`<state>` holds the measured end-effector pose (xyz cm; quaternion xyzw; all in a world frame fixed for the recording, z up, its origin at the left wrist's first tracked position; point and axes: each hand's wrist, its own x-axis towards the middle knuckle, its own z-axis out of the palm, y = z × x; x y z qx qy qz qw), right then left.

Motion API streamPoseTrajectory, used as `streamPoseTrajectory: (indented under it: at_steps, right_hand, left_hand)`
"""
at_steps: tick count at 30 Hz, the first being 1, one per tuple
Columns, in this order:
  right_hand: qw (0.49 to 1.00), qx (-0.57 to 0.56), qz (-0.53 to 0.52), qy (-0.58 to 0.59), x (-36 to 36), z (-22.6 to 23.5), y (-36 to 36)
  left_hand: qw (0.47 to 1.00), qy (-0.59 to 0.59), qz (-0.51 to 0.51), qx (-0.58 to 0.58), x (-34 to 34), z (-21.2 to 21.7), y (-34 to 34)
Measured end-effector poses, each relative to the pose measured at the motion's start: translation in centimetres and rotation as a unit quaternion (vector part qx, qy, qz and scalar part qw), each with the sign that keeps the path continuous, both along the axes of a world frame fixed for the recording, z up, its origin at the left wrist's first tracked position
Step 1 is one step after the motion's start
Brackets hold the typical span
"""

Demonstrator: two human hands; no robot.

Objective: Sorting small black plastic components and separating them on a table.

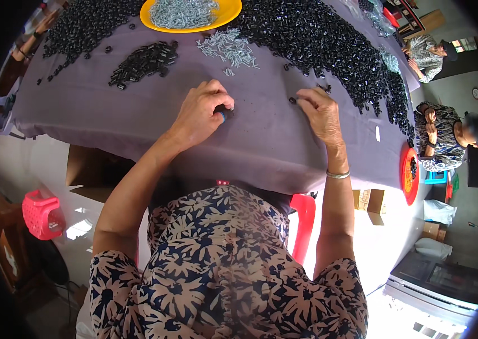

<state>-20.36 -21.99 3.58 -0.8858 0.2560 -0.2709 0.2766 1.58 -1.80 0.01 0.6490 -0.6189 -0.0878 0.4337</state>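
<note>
Two hands rest on our worktop, which is draped in a purple cloth: our left hand is curled shut around a small black plastic piece, and our right hand pinches another tiny black part between its fingertips. Beyond the left hand lie a loose heap of silver metal screws, a small pile of black plastic caps, and a round yellow plate of more screws.

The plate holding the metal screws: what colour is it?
Yellow. The plate shows in the head view, at the table's far edge.
</note>
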Motion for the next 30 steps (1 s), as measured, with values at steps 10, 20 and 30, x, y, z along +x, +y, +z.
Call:
streamPoseTrajectory:
  at_steps: [10,20,30]
  right_hand:
    - [0.999,-0.010,0.035,0.013,0.3,0.0,0.8]
    - [0.897,0.352,0.153,-0.219,2.2,0.3,5.1]
    - [0.889,0.400,0.150,-0.164,3.3,-0.3,6.1]
  left_hand:
    - [1.000,-0.002,-0.001,0.009,-0.2,-0.1,0.1]
    - [1.000,-0.010,0.005,-0.005,-0.1,-0.1,0.3]
    - [0.999,-0.030,0.016,-0.042,0.3,-0.7,-0.3]
